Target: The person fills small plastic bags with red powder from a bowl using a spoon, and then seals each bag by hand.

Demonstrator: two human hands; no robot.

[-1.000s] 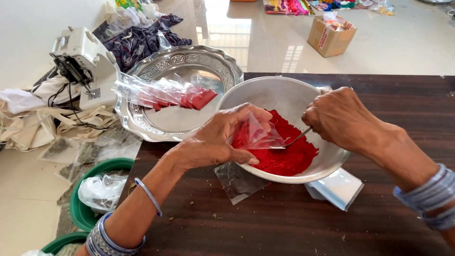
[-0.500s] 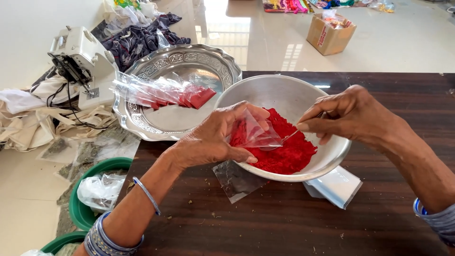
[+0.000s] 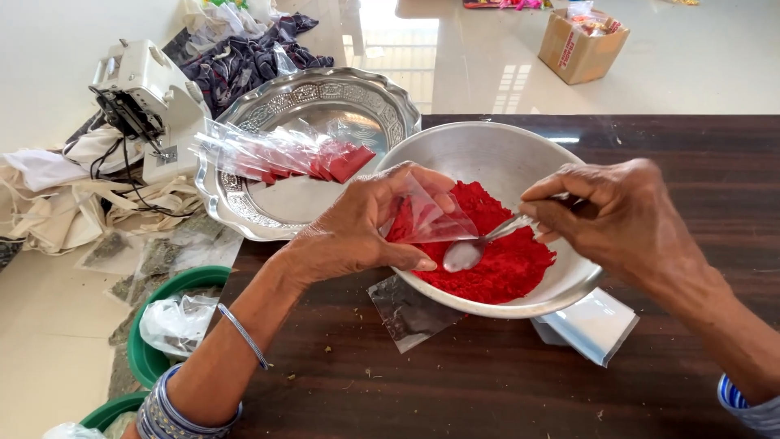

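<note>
Nearest the camera, on the dark wooden desk (image 3: 504,382), an empty clear pouch (image 3: 410,309) lies flat just under the bowl's near edge, and a small stack of spare pouches (image 3: 597,325) sits tucked beneath its right side, within easy reach. Above these, the left hand (image 3: 366,228) pinches a small clear plastic pouch (image 3: 426,218) by its mouth, tilted over the steel bowl (image 3: 487,158) so that any spill would fall back onto the red powder (image 3: 504,252). The right hand (image 3: 626,219) has its grip closed on the handle of a metal spoon (image 3: 479,248), whose bowl rests on the powder just beside the pouch's opening. Farther off, to the left, an embossed silver tray (image 3: 325,97) holds a fanned row of filled pouches (image 3: 284,154), kept apart from the loose powder. Beyond, a white sewing machine (image 3: 142,93) and a cardboard box (image 3: 581,45) stand on the floor.
</note>
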